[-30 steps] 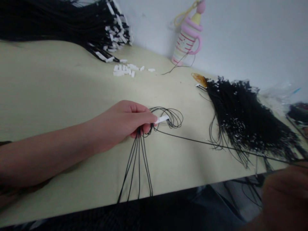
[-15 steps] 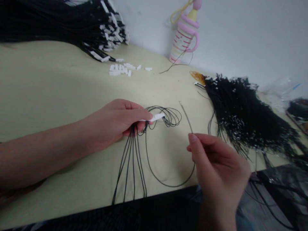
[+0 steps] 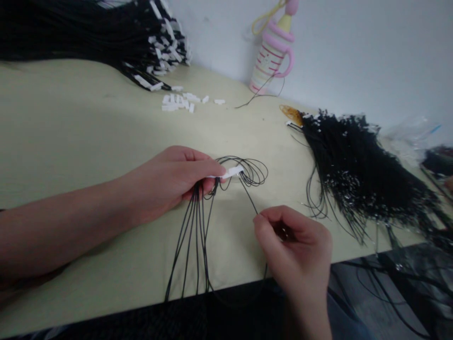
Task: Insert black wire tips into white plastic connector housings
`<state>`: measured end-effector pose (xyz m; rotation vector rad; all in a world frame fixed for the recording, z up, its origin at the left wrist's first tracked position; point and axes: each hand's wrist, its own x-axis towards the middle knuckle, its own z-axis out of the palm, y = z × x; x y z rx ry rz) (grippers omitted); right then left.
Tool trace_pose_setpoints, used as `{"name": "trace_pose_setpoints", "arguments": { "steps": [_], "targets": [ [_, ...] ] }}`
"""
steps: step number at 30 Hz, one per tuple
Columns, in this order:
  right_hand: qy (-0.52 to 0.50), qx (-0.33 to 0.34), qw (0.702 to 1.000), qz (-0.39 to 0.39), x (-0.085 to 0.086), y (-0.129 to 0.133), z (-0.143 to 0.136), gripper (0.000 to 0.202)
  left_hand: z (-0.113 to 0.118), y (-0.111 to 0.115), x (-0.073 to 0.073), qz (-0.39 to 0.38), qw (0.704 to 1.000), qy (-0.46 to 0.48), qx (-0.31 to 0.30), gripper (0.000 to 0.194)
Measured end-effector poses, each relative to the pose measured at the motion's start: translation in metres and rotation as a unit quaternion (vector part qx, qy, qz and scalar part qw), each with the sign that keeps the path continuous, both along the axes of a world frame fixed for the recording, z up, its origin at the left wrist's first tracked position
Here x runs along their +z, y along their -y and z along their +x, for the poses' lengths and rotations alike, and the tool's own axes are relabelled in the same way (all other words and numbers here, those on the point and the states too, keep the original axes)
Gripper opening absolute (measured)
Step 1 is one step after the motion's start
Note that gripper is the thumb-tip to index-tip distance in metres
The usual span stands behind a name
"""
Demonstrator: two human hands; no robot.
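My left hand [image 3: 191,172] pinches a white connector [image 3: 233,172] above the middle of the table. Several thin black wires [image 3: 196,226] hang from it over the front edge, and others curl in loops [image 3: 256,171] to its right. Between its thumb and fingers my right hand [image 3: 292,241] holds a single black wire [image 3: 249,196]. That wire's tip points up and left and lies at the right end of the connector; whether it touches is too small to tell.
Black wires with white ends [image 3: 106,38] are heaped at the back left, near small loose white connectors [image 3: 175,101]. A pink cup [image 3: 271,56] stands by the wall. Another black wire bundle [image 3: 361,170] lies at the right.
My right hand has moved left and slightly down with the wire, bringing its tip from open space to the connector's right end. My left hand has hardly moved.
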<state>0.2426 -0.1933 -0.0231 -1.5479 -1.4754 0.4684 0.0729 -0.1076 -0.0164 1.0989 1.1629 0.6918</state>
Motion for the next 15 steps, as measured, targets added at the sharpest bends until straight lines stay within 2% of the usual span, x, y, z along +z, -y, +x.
{"name": "trace_pose_setpoints", "arguments": {
  "steps": [6, 15],
  "targets": [
    [-0.003, -0.005, 1.000, 0.005, -0.0008, -0.0003, 0.0007, 0.015, 0.0005, -0.0001, -0.0002, 0.001, 1.000, -0.006, 0.000, 0.030],
    [-0.017, 0.006, 1.000, -0.015, -0.0013, -0.0012, 0.0006, 0.015, 0.0022, 0.0048, 0.0084, 0.008, 1.000, -0.025, -0.007, 0.025]
  ]
}}
